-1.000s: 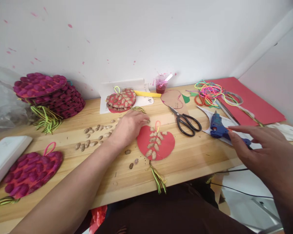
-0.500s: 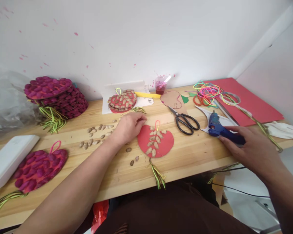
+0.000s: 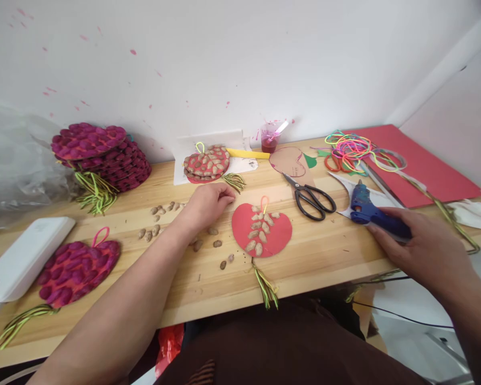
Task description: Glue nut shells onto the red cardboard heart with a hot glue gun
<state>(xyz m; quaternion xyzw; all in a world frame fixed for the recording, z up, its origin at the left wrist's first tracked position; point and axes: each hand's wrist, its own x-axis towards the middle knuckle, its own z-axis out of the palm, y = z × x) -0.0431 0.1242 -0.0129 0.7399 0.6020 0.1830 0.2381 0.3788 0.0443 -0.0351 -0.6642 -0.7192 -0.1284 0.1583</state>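
Observation:
A red heart-shaped paper cut-out [image 3: 240, 227] lies on the table. Mottled tan oval pieces [image 3: 263, 228], like seeds or shells, sit on it in a branching pattern, with a pink loop at its top and a green-brown tassel [image 3: 265, 286] below. Just to its left, my left hand [image 3: 208, 208] is low over the table, fingers curled together; whatever its fingertips hold is hidden. Loose tan pieces [image 3: 156, 230] lie around that hand. My right hand [image 3: 428, 251] is wrapped around the handle of a blue glue gun [image 3: 369, 212], which rests at the right with its nozzle pointing up and back.
Black-handled scissors [image 3: 310, 199] lie between the cut-out and the glue gun. Behind are a finished tan piece [image 3: 207, 162], a cup of red liquid [image 3: 269, 140], tangled cords [image 3: 350, 149] and red card [image 3: 425, 166]. At left stand a magenta stack [image 3: 104, 158] and a white device [image 3: 28, 256].
My left hand has drawn slightly left, away from the cut-out's edge. My right hand stays around the glue gun. The whole view has shifted a little.

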